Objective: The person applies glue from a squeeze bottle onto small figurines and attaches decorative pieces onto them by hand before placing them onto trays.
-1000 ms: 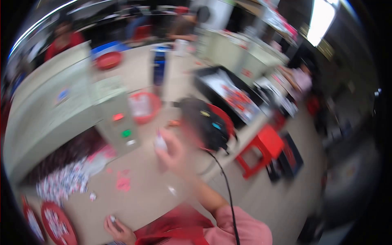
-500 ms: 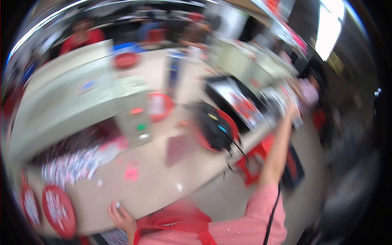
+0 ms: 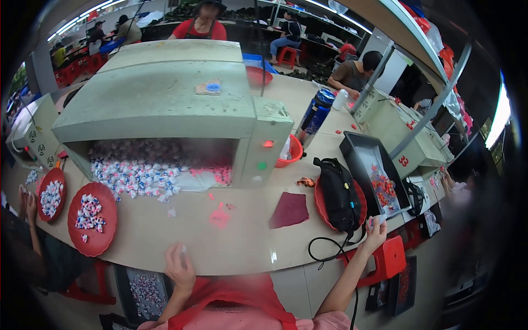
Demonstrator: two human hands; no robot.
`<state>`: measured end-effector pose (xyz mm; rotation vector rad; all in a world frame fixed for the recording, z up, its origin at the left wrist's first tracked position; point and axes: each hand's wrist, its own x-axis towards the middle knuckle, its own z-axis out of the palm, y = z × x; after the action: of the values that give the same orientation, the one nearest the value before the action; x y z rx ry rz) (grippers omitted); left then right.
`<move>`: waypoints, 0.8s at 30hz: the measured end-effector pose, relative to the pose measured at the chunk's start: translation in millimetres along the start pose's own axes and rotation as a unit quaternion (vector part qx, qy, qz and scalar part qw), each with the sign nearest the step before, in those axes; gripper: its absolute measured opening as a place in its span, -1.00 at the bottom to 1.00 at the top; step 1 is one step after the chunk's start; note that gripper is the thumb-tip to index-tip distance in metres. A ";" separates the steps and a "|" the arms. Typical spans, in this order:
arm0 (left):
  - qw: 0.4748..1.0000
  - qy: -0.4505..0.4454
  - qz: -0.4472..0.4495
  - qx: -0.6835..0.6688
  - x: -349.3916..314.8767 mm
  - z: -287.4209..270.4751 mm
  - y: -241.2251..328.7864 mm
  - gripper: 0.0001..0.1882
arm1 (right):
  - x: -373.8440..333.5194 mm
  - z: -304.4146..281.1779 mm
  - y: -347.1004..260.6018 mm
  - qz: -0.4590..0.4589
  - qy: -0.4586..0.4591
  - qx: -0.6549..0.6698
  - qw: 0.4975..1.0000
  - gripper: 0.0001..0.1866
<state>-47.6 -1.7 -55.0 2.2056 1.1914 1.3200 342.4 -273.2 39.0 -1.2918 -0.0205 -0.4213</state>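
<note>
My left hand (image 3: 180, 268) is at the front edge of the table, its fingers curled together. A pale spot shows at the fingertips, too small to name. Out to the right, my right hand (image 3: 376, 235) is raised beside the black bag (image 3: 339, 193), pinching a small white piece with dark and pink marks (image 3: 372, 223). Beyond my left hand stands a pale green metal box (image 3: 157, 93) with an open front. Many small white, blue and pink pieces (image 3: 137, 175) are heaped in its opening. A red plate (image 3: 99, 236) with similar pieces lies to the left.
A maroon cloth (image 3: 290, 210) lies mid-table. Behind the bag are a dark tray (image 3: 352, 144) of red pieces and a blue bottle (image 3: 315, 116). A red stool (image 3: 388, 258) stands right of the table. A co-worker's hands (image 3: 27, 203) are at the left; another co-worker sits across.
My right hand has come back from far out at the right, where a co-worker is, to beside the bag. The view has swung left and sharpened; my left hand stays near the table edge.
</note>
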 end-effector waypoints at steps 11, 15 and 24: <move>0.999 -0.035 0.003 -0.025 -3.1 16.2 -4.3 -0.71 | 11.9 -57.5 14.4 -0.020 0.104 -0.011 0.994 -0.65; 0.998 -0.053 0.004 -0.044 -8.2 19.4 -1.4 -0.70 | 105.6 -107.7 -54.8 -0.161 0.218 0.010 0.963 -0.78; 0.999 -0.031 0.009 0.000 -0.9 7.3 -5.5 -0.73 | 160.6 -190.4 -21.8 -0.122 0.133 0.074 0.981 -0.80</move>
<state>-44.5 2.0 -62.8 2.2447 1.1516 1.2482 442.4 -502.3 44.5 -1.0808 0.0146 -0.7879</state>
